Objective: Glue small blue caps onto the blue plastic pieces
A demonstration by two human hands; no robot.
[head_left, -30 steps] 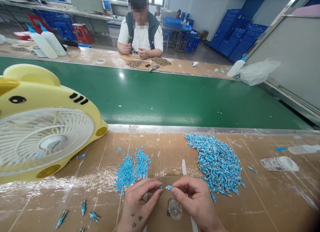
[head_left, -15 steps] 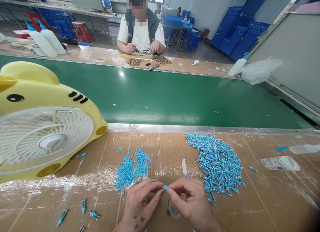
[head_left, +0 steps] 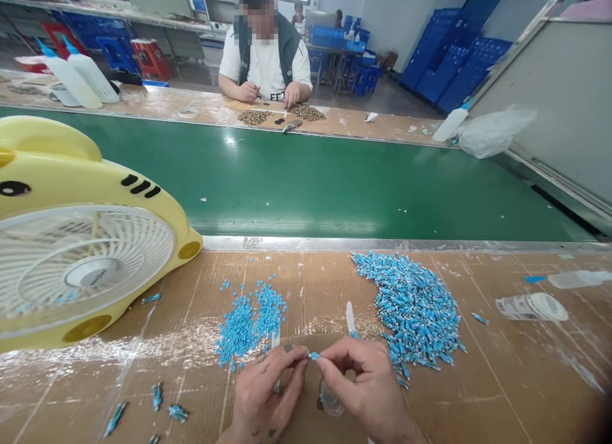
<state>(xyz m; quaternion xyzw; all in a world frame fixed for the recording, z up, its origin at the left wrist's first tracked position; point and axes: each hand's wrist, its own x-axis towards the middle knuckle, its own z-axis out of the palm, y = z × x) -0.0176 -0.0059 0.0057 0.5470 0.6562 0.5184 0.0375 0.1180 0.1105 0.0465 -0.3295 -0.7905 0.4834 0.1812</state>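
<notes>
My left hand (head_left: 270,390) and my right hand (head_left: 366,380) meet at the bottom middle, fingertips pinched on one small blue piece (head_left: 313,355) between them. Below the fingertips a small clear cup (head_left: 331,399) is partly hidden by my right hand. Left of my hands lies a scattered pile of small blue rings (head_left: 239,326). To the right is a larger heap of slim blue pieces with pale ends (head_left: 415,310). Several blue pieces (head_left: 115,420) lie apart at the lower left.
A yellow fan (head_left: 95,240) stands at the left. Beyond the cardboard-covered table (head_left: 478,393) runs a green belt (head_left: 296,183). Across it a person (head_left: 265,65) handles small parts. A white jar (head_left: 530,306) and a bottle (head_left: 576,279) lie at the right.
The view has shifted slightly. My left fingertips have drawn back a little along the small blue piece, so more of it shows. The person across has lowered one hand toward the table.
</notes>
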